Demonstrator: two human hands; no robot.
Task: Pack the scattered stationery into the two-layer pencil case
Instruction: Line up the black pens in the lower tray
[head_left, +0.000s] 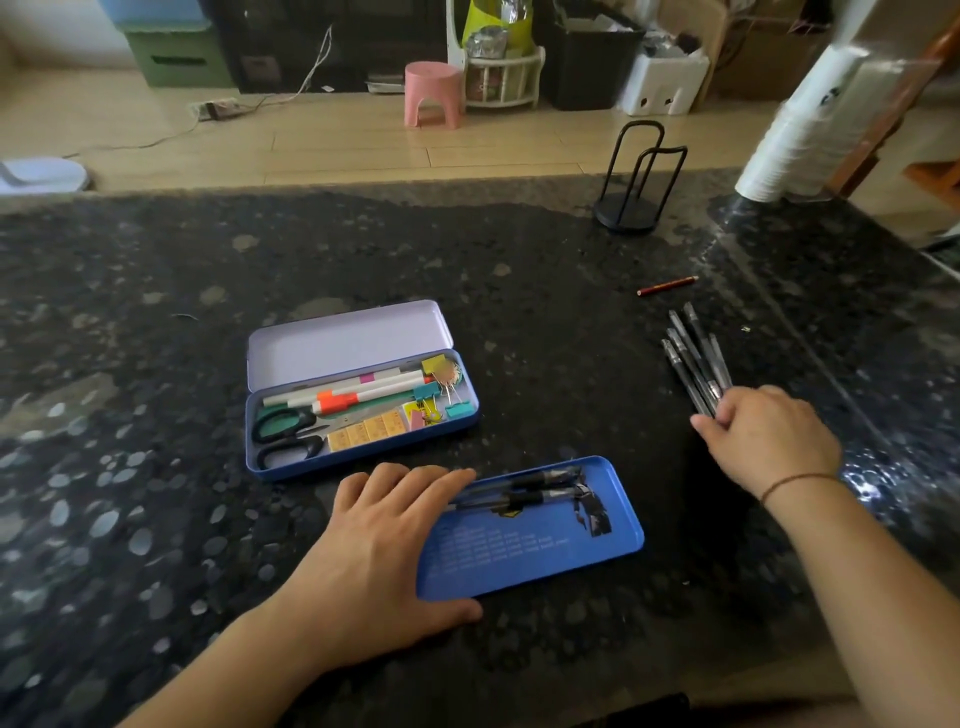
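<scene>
- Case (358, 415) sits open at the middle of the dark speckled counter (156, 364), with its pale lid (343, 343) tipped back behind it.
- Inside the case you have scissors (285, 431) at the left end, markers (353, 392) along the back, a strip of orange labels (366, 430) in front of them, and binder clips (447, 395) heaped at the right end.
- Your blue tray (530, 556), the case's second layer, lies apart from the case, just in front of it and a little to the right.
- Two dark pens (524, 491) lie side by side along the tray's far edge.
- Your left hand (384, 551) lies flat over the tray's left end, fingers straight and slightly spread; the fingertips reach the pens' ends and the thumb rests on the counter by the tray's near corner.
- Your right hand (769, 436) is out to the right of the tray, fingers curled round the near ends of a bundle of clear pens (693, 358).
- That bundle fans out away from you, and its far ends look to be resting on the counter.
- A red pencil (667, 286) lies alone beyond the bundle, well clear of both hands.
- A black wire stand (631, 182) stands near the far edge, with a stack of white cups (795, 130) to its right.
</scene>
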